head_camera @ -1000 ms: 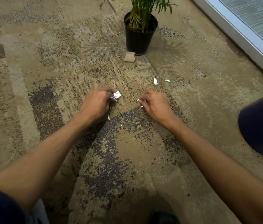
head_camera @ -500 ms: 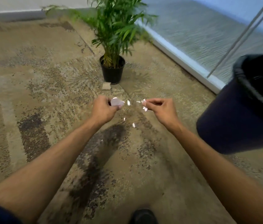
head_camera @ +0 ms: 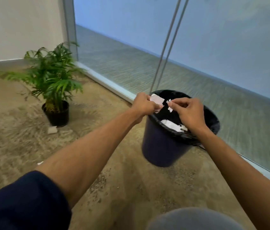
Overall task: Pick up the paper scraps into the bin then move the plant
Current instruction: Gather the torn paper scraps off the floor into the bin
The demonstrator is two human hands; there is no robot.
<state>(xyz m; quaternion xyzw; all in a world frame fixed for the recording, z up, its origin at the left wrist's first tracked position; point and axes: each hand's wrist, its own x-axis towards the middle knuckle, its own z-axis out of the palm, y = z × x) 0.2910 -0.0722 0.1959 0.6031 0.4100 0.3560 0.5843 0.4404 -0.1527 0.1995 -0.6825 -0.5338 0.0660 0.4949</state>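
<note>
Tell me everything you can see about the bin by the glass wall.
The bin is a round, dark navy bucket that looks like plastic, narrowing toward its base. A black plastic liner folds over its rim. It stands on the carpet close to the glass wall, looking tilted in this wide view. White paper scraps already lie inside. The left hand and right hand hold more scraps above its opening.

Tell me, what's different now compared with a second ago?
Both hands rose from the carpet to the bin: the left hand and right hand now hold their paper scraps over its opening. Nothing is released yet. The plant and the scrap by its pot stayed put.
</note>
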